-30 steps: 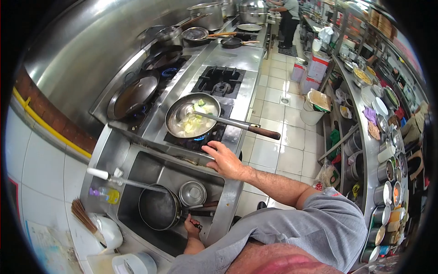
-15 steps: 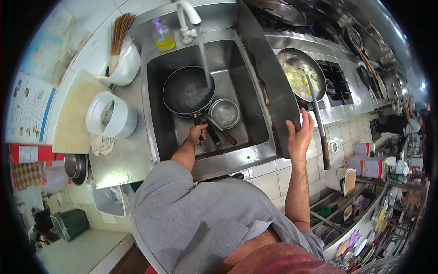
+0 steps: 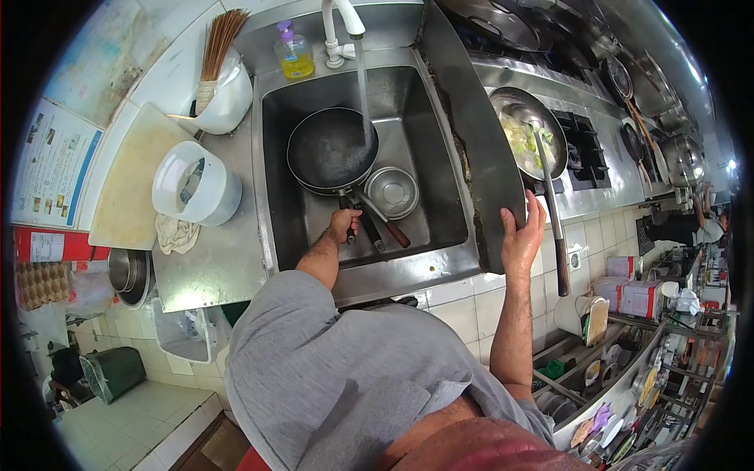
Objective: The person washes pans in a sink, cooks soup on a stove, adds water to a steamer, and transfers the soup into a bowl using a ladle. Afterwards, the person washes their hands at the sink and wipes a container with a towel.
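Observation:
My left hand [image 3: 344,224] is closed around the handle of a black frying pan [image 3: 326,157] in the sink [image 3: 428,180]. A stream of water from the white faucet [image 3: 339,27] falls into the pan's right side. Beside the pan sit a small metal bowl [image 3: 392,193] and several other handles, one with a brown end. At the sink's right edge, my right hand [image 3: 521,239] rests against the steel side panel [image 3: 483,157], thumb and fingers apart. Just right of that hand hangs the long handle of a ladle [image 3: 547,180].
The ladle lies in a pan of chopped vegetables [image 3: 561,141] on the stove. Left of the sink are a white tub [image 3: 224,188], a cloth [image 3: 177,234], a cutting board [image 3: 129,188] and a bucket with a stick brush [image 3: 236,98]. A soap bottle [image 3: 295,59] stands behind the sink.
The view has shifted slightly. The water in the frying pan looks lower and less foamy. My left hand stays on its handle and my right hand stays by the panel.

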Available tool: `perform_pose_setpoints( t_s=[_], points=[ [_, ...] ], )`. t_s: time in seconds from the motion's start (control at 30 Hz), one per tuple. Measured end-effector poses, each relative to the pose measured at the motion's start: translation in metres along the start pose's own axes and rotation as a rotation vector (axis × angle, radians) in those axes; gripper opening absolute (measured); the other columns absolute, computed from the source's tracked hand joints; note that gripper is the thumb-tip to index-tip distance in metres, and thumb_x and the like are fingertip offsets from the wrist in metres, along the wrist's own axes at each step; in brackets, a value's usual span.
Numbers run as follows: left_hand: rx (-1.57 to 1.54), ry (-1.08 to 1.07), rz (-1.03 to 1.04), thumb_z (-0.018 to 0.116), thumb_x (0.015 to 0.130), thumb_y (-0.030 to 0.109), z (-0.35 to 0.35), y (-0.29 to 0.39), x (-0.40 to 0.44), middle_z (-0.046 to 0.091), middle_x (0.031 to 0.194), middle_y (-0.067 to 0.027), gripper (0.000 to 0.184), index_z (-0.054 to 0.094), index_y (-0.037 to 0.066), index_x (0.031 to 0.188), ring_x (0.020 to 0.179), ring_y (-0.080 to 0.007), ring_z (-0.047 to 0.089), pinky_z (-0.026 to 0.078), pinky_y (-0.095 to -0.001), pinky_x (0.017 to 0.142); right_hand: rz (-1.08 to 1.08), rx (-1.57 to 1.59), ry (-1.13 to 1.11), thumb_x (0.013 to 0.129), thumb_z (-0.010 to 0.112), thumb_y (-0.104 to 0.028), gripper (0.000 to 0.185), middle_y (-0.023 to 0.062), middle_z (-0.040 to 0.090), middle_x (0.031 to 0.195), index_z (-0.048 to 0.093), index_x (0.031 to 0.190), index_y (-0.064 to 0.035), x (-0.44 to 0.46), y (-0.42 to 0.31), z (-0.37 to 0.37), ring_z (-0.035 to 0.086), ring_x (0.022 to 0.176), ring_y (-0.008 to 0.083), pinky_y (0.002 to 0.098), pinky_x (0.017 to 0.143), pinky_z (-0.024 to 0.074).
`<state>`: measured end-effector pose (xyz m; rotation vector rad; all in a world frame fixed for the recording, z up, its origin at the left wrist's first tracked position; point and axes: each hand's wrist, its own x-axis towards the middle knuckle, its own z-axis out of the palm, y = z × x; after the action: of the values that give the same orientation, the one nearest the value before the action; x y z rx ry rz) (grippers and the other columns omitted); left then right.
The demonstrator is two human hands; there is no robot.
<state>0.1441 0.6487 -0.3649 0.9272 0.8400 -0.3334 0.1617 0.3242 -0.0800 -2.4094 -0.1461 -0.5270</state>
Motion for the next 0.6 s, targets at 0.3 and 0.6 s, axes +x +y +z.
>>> perform_pose_setpoints(
  t_s=[0.3,0.6],
  points=[
    [0.227,0.133,0.103,0.055,0.068,0.003,-0.018,0.004,-0.004,0.041,0.050,-0.0022,0.012,0.045,0.004,0.062,0.037,-0.0132,0.039,0.036,-0.0312,0.035,-0.007,-0.018,0.001,0.079,0.063,-0.010,0.047,0.0177,0.044,0.117,0.044,0.121,-0.0003,0.000,0.002,0.001,0.047,0.107,0.0305,0.0361,0.091,0.0400],
    [0.201,0.056,0.034,0.055,0.069,0.004,-0.028,0.006,-0.004,0.042,0.050,-0.0008,0.010,0.046,0.006,0.065,0.037,-0.0109,0.039,0.036,-0.0295,0.036,0.013,0.004,0.001,0.079,0.063,-0.011,0.047,0.0178,0.046,0.116,0.044,0.121,-0.0002,-0.001,0.001,0.000,0.047,0.108,0.0304,0.0361,0.091,0.0395]
  ],
)
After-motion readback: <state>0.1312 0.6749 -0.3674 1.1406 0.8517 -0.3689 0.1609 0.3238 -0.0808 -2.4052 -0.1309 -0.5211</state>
